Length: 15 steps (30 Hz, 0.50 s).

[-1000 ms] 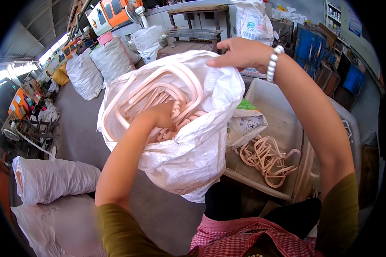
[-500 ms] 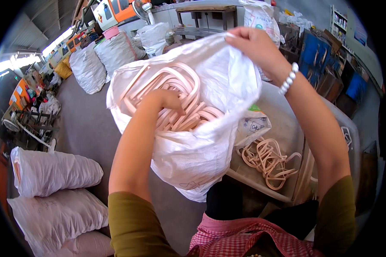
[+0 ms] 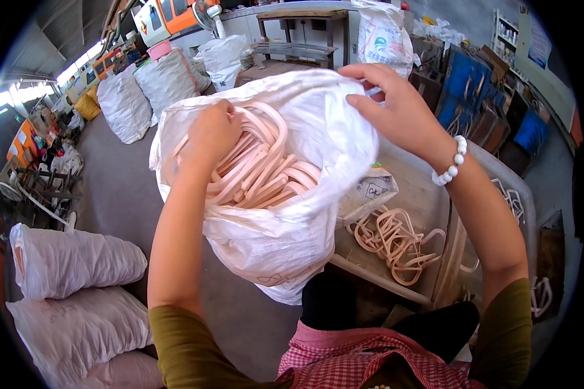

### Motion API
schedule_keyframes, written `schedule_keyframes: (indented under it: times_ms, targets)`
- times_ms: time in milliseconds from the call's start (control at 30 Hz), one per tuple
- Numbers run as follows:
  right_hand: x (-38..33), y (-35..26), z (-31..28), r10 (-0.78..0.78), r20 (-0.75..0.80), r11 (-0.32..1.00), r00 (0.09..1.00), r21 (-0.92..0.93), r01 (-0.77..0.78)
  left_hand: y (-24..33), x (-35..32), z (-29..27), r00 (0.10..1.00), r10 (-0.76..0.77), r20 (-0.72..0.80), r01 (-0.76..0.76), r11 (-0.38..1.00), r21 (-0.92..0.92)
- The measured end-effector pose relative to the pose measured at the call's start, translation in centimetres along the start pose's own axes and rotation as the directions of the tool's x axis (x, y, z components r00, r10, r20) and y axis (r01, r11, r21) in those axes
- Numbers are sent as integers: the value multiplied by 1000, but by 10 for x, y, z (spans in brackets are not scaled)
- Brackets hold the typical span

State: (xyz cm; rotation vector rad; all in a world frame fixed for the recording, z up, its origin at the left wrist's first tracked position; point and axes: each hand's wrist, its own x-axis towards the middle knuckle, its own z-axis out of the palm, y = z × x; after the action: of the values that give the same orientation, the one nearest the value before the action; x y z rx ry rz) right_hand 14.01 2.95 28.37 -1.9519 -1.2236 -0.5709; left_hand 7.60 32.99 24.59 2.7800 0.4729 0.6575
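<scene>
1. Lying at the near left, one upon another, are three sacks (image 3: 78,259); the upper two are white, the lowest pinkish and partly out of view.
2. At the far left is a yellow sack (image 3: 87,105). To its right stand two white sacks (image 3: 124,107), a pink basin (image 3: 159,50) resting on the right-hand one.
3. Farther back is an orange and white machine (image 3: 174,18), with a fan (image 3: 204,16) at its right.
4. The left hand (image 3: 215,133) is over the left part of the bag's mouth, its fingers curled and close together. The fingertips are hidden, so I cannot tell whether it pinches anything.
5. The loops (image 3: 266,172), pale pink and bent, lie heaped inside the bag, mostly right of the left hand and nearer; one bend rises just beside its fingers.
6. The bag (image 3: 272,240), white, gapes upward between the arms.
7. Nearest, at the middle, is a checked apron (image 3: 363,353).
8. The right hand (image 3: 386,97) is at the bag's far right rim, thumb spread from forefinger; the loops lie to its left and nearer, well apart.
9. Right of the bag, a tub (image 3: 418,185) holds a tangle (image 3: 396,246) of similar loops and a small printed pouch (image 3: 370,194).
10. White beads (image 3: 451,162) circle the right wrist.
</scene>
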Motion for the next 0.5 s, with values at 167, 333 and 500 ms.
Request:
schedule_keyframes:
  times_ms: [167,333,500]
  targets:
    - [-17,-23,-3,-407,25,883,913,-244,401,-31,-13,-20,854,47,-518,172,914,366]
    - [-44,-44,-6,-480,251,853,841,-90,514,-81,-21,-50,889,-417,-188,456,776,435]
    - [-52,-42,5,-446,286,855,848,-144,499,-97,-9,-74,866,-372,-334,486,783,389]
